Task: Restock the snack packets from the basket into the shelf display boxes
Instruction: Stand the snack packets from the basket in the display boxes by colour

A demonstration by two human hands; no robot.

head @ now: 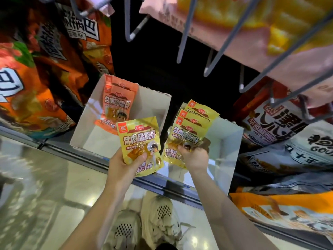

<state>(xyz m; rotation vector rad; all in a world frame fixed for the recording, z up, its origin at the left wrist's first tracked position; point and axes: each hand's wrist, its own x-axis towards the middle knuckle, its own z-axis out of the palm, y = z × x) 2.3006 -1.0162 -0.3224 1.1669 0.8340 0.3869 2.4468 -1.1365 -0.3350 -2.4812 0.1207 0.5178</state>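
Left hand (122,165): I grip one yellow foil snack packet (140,141).
Right hand (195,156): I grasp a stack of yellow packets (191,130) over the white cardboard box (228,141).

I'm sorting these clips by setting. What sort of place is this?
Most likely a shop's snack aisle: white display boxes on a shelf hold matching snack packets, big snack bags hang on metal hooks, and the floor is glossy tile.

Right hand (195,157) hides lower yellow packets (189,136); top bags blurred.
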